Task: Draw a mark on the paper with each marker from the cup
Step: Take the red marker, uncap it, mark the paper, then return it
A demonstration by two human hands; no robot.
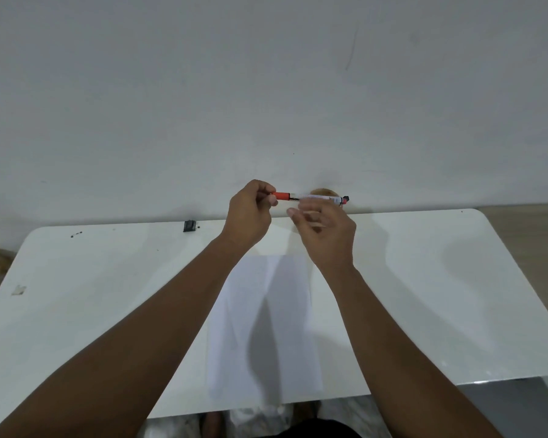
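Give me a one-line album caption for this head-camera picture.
Two hands, left and right, hold a red-capped marker level above blank paper on a white table.

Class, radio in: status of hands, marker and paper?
Both hands hold red marker level, above table. Paper flat, no marks visible. Nothing in the way.

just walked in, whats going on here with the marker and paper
A person holds a red-capped marker level in the air with both hands, above the far edge of a white table. The left hand pinches the red cap end; the right hand holds the barrel. The paper below looks unmarked so far.
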